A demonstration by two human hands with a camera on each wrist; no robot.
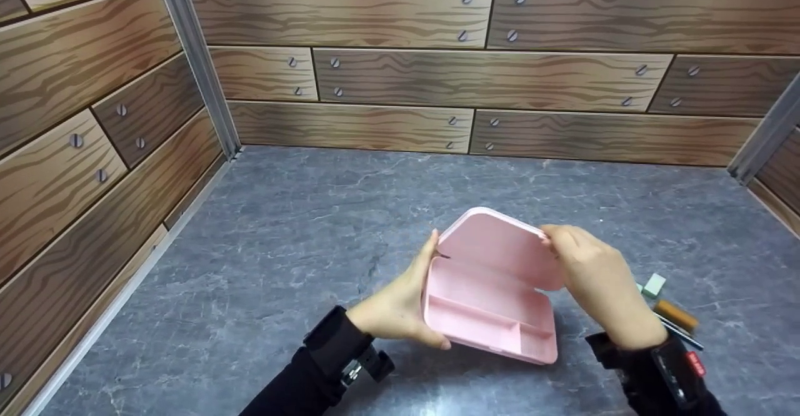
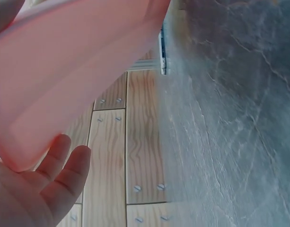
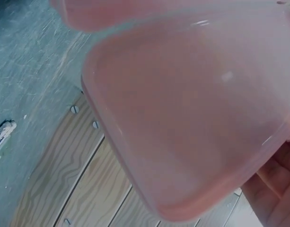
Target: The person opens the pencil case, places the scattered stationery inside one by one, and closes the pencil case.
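Observation:
A pink pencil case [image 1: 475, 335] with inner compartments is tilted in front of me in the head view, its hinged lid [image 1: 500, 247] raised. My left hand [image 1: 400, 307] grips the left end of the case, thumb along the near edge and fingers at the far side. The fingers of my right hand [image 1: 590, 266] pinch the lid's upper right edge. In the left wrist view the underside of the case [image 2: 64, 80] shows above the fingers. The lid [image 3: 182, 113] fills much of the right wrist view. The compartments that show hold nothing.
Right of the case, partly behind my right wrist, lie a pale green eraser-like block [image 1: 654, 285], an orange-brown block [image 1: 675, 316] and a slim dark stick [image 1: 681, 333] on the grey marbled table [image 1: 300, 235]. Wood-patterned walls [image 1: 400, 75] stand at the back and sides.

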